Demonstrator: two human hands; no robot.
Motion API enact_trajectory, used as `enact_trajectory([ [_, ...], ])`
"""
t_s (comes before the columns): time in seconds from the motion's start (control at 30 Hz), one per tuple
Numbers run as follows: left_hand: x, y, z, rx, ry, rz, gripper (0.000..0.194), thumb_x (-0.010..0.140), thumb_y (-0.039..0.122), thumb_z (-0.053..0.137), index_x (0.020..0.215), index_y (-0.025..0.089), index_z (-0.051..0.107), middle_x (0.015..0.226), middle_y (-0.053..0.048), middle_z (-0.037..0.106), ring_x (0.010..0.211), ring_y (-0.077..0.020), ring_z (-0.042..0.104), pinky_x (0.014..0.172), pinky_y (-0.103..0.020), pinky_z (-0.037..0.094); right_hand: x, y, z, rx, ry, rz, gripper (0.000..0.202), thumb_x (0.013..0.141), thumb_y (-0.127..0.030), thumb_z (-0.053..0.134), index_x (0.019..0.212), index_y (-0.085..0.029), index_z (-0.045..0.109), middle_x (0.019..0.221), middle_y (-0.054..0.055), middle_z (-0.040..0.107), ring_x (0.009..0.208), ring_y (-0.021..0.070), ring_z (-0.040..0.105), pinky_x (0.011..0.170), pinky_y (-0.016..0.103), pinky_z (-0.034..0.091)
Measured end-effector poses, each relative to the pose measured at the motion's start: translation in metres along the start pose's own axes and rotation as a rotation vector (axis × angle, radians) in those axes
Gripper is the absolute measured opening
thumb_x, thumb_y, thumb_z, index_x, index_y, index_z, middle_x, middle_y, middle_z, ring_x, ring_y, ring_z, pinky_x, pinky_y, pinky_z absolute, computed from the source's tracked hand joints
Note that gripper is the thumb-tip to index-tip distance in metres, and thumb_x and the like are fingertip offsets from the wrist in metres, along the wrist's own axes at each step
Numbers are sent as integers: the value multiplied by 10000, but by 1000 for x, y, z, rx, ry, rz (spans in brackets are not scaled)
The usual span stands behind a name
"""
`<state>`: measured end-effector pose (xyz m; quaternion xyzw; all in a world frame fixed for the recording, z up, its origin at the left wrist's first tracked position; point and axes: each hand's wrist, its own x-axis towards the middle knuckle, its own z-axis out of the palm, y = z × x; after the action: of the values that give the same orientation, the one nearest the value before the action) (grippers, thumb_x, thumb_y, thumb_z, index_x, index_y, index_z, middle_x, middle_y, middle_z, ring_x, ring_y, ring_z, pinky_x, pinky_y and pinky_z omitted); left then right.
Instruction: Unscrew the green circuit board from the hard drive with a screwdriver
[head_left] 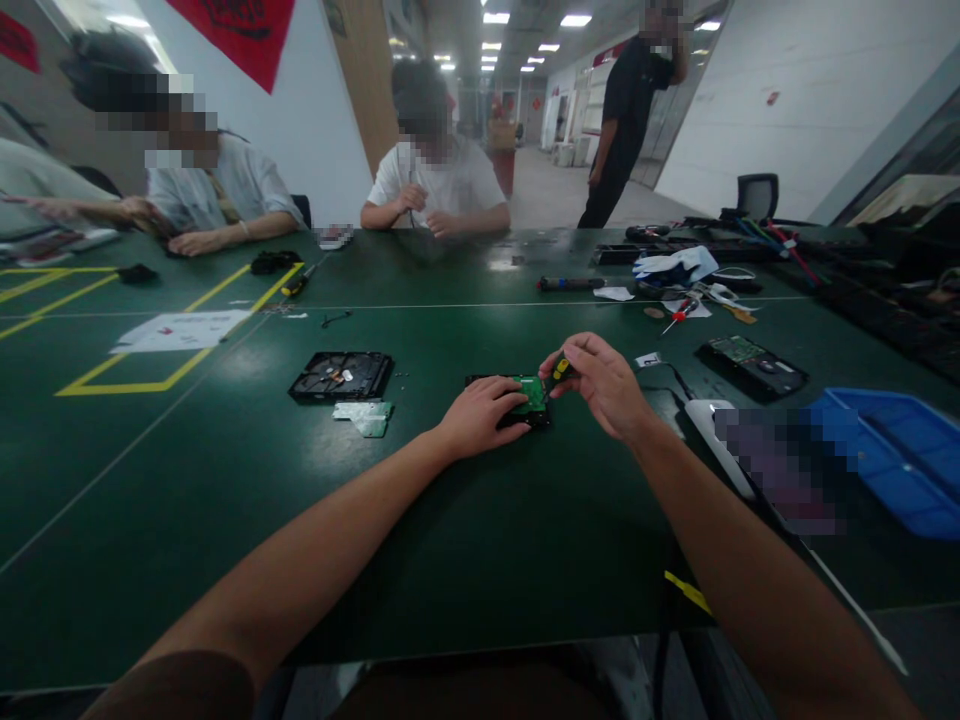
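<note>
A hard drive (535, 398) with a green circuit board facing up lies flat on the green table. My left hand (481, 415) grips it from the left, fingers across the board and thumb along the near edge, covering much of its left half. Pinched in my right hand (600, 384) is a small screwdriver (561, 368) with a yellow and black handle. Its tip points down at the right end of the board; whether it sits in a screw is too small to tell. Left of the drive are another black hard drive (341, 377) and a loose circuit board (365, 417).
A third hard drive (752, 366), a white power strip (718, 446) and a blue plastic tray (892, 460) are on the right. Gloves (677, 266) and a red screwdriver (679, 316) lie farther back. Two people sit across the table; another person (628, 110) stands behind.
</note>
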<state>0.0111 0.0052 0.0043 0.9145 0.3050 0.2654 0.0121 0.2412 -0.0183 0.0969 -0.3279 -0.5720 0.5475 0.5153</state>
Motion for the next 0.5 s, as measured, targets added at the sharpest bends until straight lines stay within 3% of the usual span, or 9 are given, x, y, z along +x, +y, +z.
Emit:
enact_trajectory([
  [0.5, 1, 1, -2, -16, 1, -9, 442, 957, 496, 667, 1300, 217, 661, 1361, -131, 647, 1308, -325, 593, 1095, -548, 503, 0, 0, -1, 10, -16, -4, 224, 937, -468, 693, 979, -252, 653, 932, 22, 700, 881, 176, 692, 657, 288, 583],
])
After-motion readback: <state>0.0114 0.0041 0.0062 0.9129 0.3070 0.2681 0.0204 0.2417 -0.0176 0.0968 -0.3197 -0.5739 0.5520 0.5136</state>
